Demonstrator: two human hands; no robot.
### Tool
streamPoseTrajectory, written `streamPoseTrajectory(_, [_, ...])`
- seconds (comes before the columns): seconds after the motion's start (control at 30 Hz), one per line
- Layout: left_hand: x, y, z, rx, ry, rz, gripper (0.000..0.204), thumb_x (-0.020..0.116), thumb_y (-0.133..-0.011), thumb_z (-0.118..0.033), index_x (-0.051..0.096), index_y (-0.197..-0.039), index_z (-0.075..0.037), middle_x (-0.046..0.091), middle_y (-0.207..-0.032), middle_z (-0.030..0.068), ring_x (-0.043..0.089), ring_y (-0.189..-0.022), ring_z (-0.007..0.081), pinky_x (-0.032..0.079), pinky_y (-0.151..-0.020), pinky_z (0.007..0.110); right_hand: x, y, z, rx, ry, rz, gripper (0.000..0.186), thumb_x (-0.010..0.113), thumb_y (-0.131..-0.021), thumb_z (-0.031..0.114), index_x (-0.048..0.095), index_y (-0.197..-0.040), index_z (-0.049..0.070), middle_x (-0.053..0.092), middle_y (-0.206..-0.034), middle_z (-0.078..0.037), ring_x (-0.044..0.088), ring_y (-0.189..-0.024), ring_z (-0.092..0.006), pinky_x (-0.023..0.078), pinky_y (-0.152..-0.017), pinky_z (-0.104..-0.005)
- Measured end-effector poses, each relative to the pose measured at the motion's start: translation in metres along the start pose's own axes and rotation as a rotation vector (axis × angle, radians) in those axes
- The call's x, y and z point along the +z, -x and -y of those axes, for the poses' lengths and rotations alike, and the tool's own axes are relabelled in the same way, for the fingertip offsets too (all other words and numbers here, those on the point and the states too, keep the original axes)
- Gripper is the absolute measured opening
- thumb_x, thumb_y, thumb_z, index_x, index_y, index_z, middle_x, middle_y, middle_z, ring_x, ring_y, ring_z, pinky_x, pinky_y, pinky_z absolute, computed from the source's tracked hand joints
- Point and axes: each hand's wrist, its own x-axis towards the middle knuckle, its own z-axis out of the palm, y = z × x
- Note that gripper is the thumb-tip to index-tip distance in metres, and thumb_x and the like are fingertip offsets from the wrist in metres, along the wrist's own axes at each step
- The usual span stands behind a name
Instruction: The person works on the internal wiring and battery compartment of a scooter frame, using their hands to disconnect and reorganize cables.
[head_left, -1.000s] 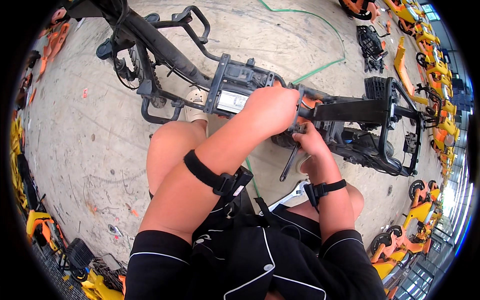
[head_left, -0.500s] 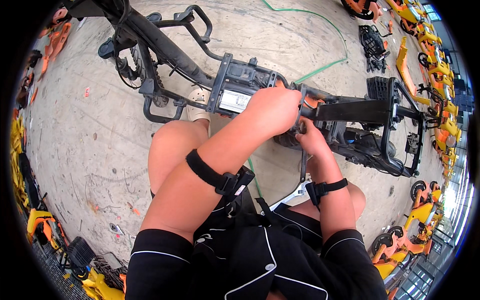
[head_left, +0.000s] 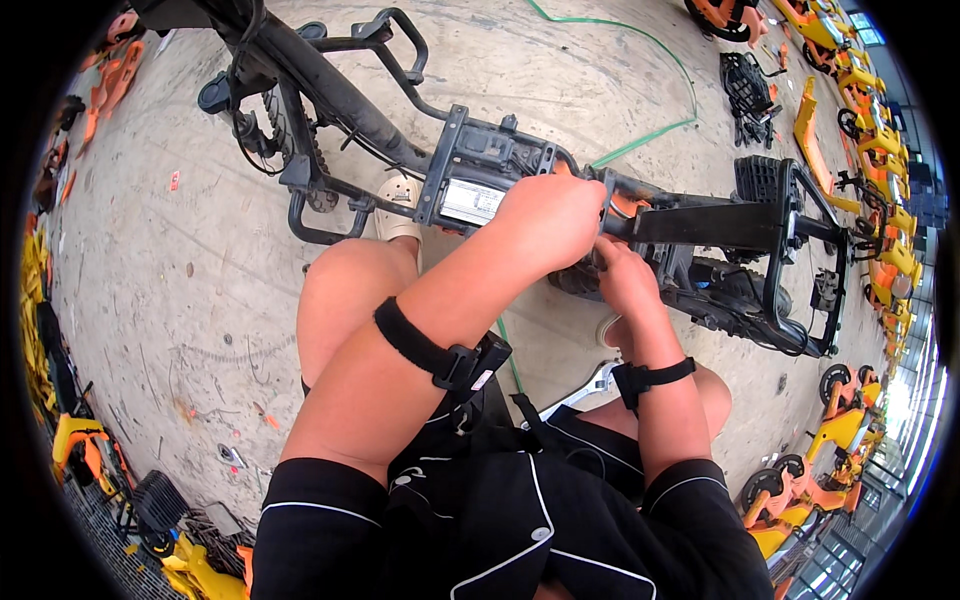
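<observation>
A black electric bike frame (head_left: 340, 95) without body panels stretches across in front of me. My left hand (head_left: 558, 218) is closed in a fist over the middle of it, beside the battery bay (head_left: 490, 150); its fingertips are hidden, and I cannot make out what it grips. Just below and to the right, my right hand (head_left: 628, 280) has its fingers curled and pressed together against a small dark piece (head_left: 600, 258) at the frame's near side. That piece is too covered to name. A white label (head_left: 472, 202) shows next to my left wrist.
A silver open-ended wrench (head_left: 595, 384) lies on the floor by my right thigh. A green hose (head_left: 645, 142) runs over the concrete behind the frame. A black rear rack (head_left: 780, 255) juts out to the right. Yellow and orange bikes (head_left: 880, 180) line the right side.
My right hand has shifted slightly and turned. A dark bar that hung below it toward the wrench no longer shows there. My left hand has hardly moved.
</observation>
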Motion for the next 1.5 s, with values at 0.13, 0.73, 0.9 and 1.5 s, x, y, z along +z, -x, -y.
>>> streamPoseTrajectory(0.13, [0.000,0.000,0.001,0.005,0.002,-0.003,0.018,0.061,-0.087,-0.020,0.064,-0.090,-0.003,0.068,-0.082,0.0190,0.067,-0.083,0.0390,0.053,-0.074,0.049,0.000,0.001,-0.003,0.000,-0.065,-0.001,0.054,0.066,-0.078,0.004,0.057,-0.130,0.019,0.066,-0.107,-0.014,0.065,-0.100,-0.0357,0.052,-0.084,-0.0464])
streamPoseTrajectory(0.73, [0.000,0.004,0.004,0.000,-0.002,0.000,0.018,0.061,-0.087,-0.021,0.064,-0.091,-0.004,0.069,-0.084,0.0189,0.067,-0.084,0.0384,0.053,-0.075,0.049,-0.008,0.004,0.010,-0.082,0.122,-0.022,0.047,0.060,-0.079,0.002,0.063,-0.122,0.021,0.066,-0.095,-0.012,0.066,-0.089,-0.0337,0.053,-0.077,-0.0443])
streamPoseTrajectory(0.9, [0.000,0.004,0.003,-0.008,-0.006,0.021,0.018,0.061,-0.087,-0.021,0.064,-0.091,-0.004,0.069,-0.084,0.0190,0.067,-0.085,0.0384,0.053,-0.075,0.050,-0.004,0.003,0.008,-0.093,0.126,-0.027,0.048,0.060,-0.077,0.000,0.065,-0.120,0.021,0.065,-0.094,-0.011,0.066,-0.089,-0.0341,0.053,-0.079,-0.0441])
streamPoseTrajectory(1.5, [-0.002,0.008,0.001,-0.012,0.017,-0.023,0.018,0.061,-0.086,-0.021,0.064,-0.093,-0.005,0.069,-0.085,0.0180,0.067,-0.084,0.0384,0.053,-0.076,0.049,-0.004,0.011,0.004,-0.235,0.113,-0.175,0.047,0.059,-0.074,-0.006,0.067,-0.113,0.019,0.061,-0.096,-0.008,0.059,-0.095,-0.0331,0.049,-0.082,-0.0453])
